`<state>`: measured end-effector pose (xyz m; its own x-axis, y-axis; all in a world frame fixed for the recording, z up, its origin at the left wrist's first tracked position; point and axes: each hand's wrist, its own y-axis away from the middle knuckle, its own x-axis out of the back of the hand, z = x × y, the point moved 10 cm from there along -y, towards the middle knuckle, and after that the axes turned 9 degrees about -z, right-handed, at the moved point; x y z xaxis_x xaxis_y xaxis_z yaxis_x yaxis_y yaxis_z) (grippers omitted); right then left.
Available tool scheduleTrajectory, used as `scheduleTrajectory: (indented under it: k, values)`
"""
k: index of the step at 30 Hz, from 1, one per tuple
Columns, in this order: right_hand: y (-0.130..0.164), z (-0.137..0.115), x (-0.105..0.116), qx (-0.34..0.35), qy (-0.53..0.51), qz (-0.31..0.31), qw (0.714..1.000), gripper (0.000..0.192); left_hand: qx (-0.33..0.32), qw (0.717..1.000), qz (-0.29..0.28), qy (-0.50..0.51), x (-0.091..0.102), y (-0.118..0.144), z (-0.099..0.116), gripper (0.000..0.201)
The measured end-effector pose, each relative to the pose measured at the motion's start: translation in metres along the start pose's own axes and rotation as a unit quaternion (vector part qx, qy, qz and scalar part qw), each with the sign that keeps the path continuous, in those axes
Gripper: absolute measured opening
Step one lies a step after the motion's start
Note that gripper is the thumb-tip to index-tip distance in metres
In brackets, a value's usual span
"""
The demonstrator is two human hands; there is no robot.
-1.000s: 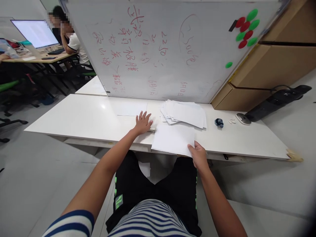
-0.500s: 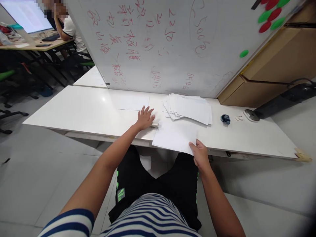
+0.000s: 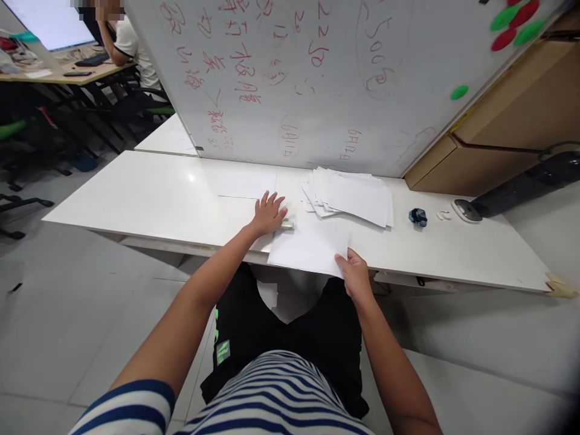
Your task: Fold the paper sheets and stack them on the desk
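Note:
My right hand (image 3: pixel 354 276) pinches the near right corner of a single white sheet of paper (image 3: pixel 308 246) that lies at the front edge of the white table (image 3: pixel 149 199) and hangs slightly over it. My left hand (image 3: pixel 268 214) rests flat on the tabletop, fingers spread, just left of the sheet. A small pale object (image 3: pixel 287 225) pokes out beside that hand's fingers; I cannot tell what it is. Behind the sheet lies a fanned stack of white papers (image 3: pixel 351 193). Another single sheet (image 3: pixel 247 185) lies flat beyond my left hand.
A whiteboard (image 3: pixel 294 72) with red writing and magnets stands along the table's back edge. At right sit a small dark blue object (image 3: pixel 417 217), white bits (image 3: pixel 443 214) and a round disc (image 3: pixel 464 210). A person (image 3: pixel 120 39) sits at a far desk with a monitor (image 3: pixel 48 21).
My right hand has slid the single sheet leftward along the table's front edge, closer to my left hand. The left hand has stayed in place. The camera view has shifted slightly.

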<state>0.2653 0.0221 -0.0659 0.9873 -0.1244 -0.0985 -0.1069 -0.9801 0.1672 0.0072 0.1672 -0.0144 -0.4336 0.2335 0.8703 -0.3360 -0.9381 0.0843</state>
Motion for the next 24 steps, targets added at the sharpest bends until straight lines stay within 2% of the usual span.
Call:
scheduleTrajectory:
  k: [7,24]
  values:
    - [-0.0035,0.003,-0.0022,0.004,0.022,0.001,1.0,0.039,0.033,0.999,-0.03,-0.021,-0.0024,-0.0007,-0.0024,0.061]
    - [0.0014,-0.0005,0.0026,-0.003,0.028,0.011,1.0,0.04,0.03,0.997,-0.052,-0.044,-0.0064,-0.0033,-0.0045,0.056]
